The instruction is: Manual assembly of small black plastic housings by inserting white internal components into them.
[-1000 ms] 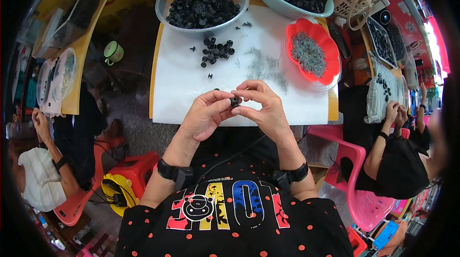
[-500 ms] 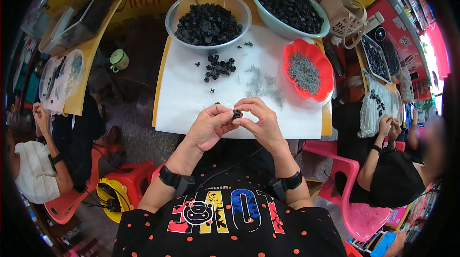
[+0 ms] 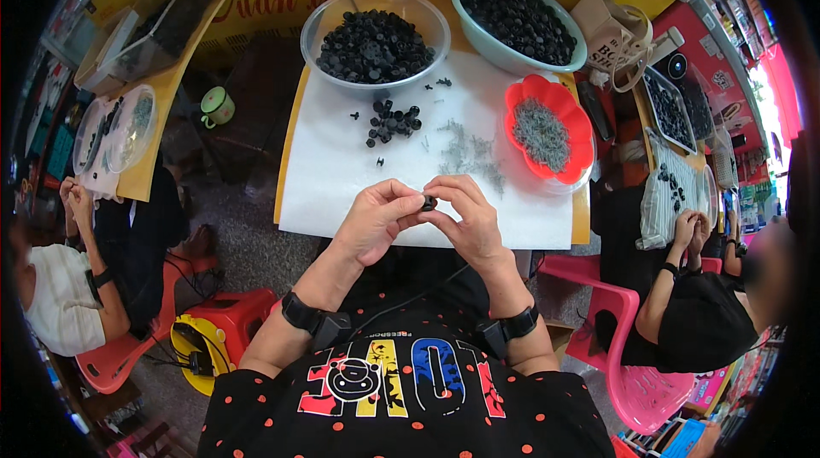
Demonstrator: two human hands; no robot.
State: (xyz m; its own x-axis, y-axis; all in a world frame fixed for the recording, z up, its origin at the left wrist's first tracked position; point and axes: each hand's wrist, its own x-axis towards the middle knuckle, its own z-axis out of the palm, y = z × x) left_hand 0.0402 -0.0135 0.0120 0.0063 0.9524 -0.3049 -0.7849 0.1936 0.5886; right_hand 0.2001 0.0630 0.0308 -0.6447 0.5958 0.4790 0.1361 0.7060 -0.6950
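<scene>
Above the front edge of the white-covered table, my left hand (image 3: 374,220) pinches a small black round plastic part (image 3: 429,202) between thumb and forefinger. My right hand (image 3: 466,223) grips the same part from the other side, thumb and fingertips closed on it. The fingers partly hide it. Beyond my hands, a cluster of similar black parts (image 3: 393,125) lies on the white sheet (image 3: 329,197), with one loose black piece (image 3: 380,161) nearer to me. Thin grey metal pins (image 3: 468,150) are scattered to its right. A red flower-shaped dish (image 3: 582,129) holds more of these pins.
At the back stand a clear bowl (image 3: 309,29) and a pale green bowl (image 3: 489,46), both heaped with black parts. A paper bag (image 3: 602,22) is at the back right. People work at side tables left and right. A pink chair (image 3: 628,330) stands to my right.
The black part has turned slightly between my fingers and sits a little further right in the picture. Both hands keep their pinch; the view has shifted slightly.
</scene>
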